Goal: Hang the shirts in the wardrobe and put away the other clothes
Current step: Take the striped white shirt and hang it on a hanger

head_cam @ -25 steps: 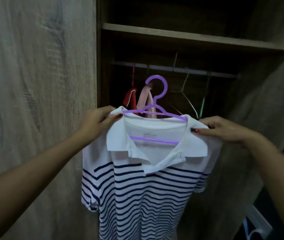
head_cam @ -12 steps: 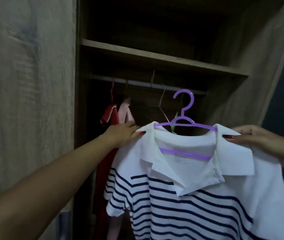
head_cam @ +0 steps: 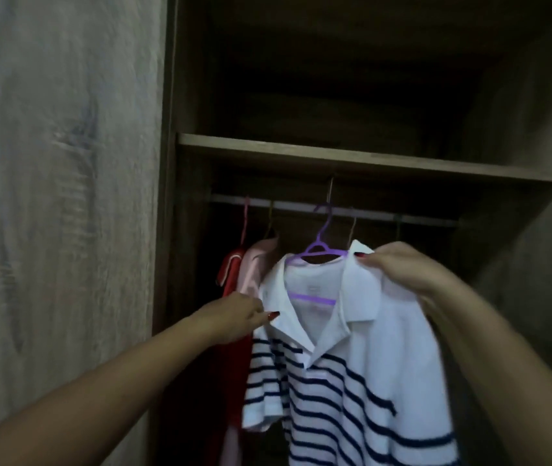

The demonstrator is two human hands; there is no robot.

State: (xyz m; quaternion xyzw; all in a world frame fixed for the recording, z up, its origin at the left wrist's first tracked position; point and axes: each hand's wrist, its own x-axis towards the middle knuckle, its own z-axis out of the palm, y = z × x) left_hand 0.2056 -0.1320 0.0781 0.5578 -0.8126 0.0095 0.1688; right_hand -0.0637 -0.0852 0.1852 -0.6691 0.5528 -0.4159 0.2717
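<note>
Now: white navy-striped polo shirt point(head_cam: 345, 371) on purple plastic hanger point(head_cam: 318, 250), hook seemingly at metal rail point(head_cam: 301, 207), twelve o'clock; left hand point(head_cam: 234, 317) pinching collar, right hand point(head_cam: 399, 274) pinching shoulder; release pending.

Left hand point(head_cam: 234, 317) at left collar edge of white navy-striped polo shirt point(head_cam: 345, 358); right hand point(head_cam: 402, 274) on shirt's right shoulder, higher and to right of left hand. Shirt between hands, on purple plastic hanger point(head_cam: 321, 250). Hanger hook above and between hands, at metal wardrobe rail point(head_cam: 385, 216); hooked over or not, cannot tell. Pink garment point(head_cam: 254, 264) just above left hand, on rail; red garment point(head_cam: 232, 274) left of it. Wooden shelf point(head_cam: 352, 159) above rail. Wooden wardrobe door point(head_cam: 59, 196) far left of left hand.
</note>
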